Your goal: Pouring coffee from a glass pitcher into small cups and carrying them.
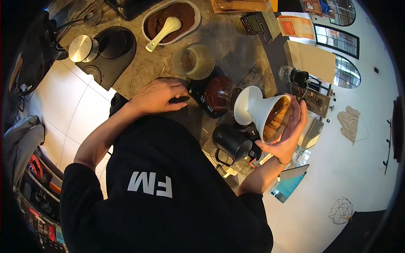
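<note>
The glass carafe (pixel 219 93) stands on the scale (pixel 205 101), the kettle (pixel 231 143) before it, the ridged glass (pixel 197 61) behind.

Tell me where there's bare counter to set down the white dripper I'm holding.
Bare stone lies between the ribbed glass, the tray of grounds and the small timer. Around the scale, carafe and black kettle it is crowded; the left hand blocks that side.
</note>
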`<state>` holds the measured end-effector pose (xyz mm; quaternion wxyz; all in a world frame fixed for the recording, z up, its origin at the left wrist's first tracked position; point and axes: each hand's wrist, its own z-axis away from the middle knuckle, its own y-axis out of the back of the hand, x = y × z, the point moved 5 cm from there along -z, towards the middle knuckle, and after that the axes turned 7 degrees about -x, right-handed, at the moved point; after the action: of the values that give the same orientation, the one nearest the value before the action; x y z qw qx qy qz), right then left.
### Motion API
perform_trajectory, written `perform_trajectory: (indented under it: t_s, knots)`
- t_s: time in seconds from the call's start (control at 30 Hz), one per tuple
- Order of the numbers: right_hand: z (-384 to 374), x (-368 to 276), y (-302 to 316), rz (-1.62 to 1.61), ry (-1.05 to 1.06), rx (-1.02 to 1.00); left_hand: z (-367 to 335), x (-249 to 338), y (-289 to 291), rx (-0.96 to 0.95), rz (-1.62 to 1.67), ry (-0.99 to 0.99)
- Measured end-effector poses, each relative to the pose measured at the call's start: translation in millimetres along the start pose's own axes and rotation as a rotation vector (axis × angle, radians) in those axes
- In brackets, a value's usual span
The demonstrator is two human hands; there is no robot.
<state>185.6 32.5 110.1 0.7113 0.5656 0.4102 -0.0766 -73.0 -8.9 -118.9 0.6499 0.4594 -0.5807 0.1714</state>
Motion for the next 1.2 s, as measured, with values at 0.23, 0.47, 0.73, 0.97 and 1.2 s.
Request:
perform_trajectory:
  t_s: [0.23,0.47,0.73,0.97,1.2]
  knots:
    - [-2.4,-1.0,-3.4,0.06,0.029,-0.047,-0.8,1.4,0.9,0.001,-0.011,-0.006]
    - [-2.8,-2.0,-2.4,0.043,0.03,-0.033,-0.5,1.3,0.5,-0.003,-0.019,0.005]
    - [-1.0,-0.2,-4.0,0.135,0.012,-0.102,-0.6,0.9,1.1,-0.006,-0.009,-0.002]
    - [-0.3,-0.9,-3.2,0.03,0.03,-0.056,-0.6,4.2,2.9,0.003,0.0,-0.018]
    - [2.0,2.0,0.7,0.06,0.016,-0.003,-0.6,5.0,2.9,0.005,-0.011,-0.008]
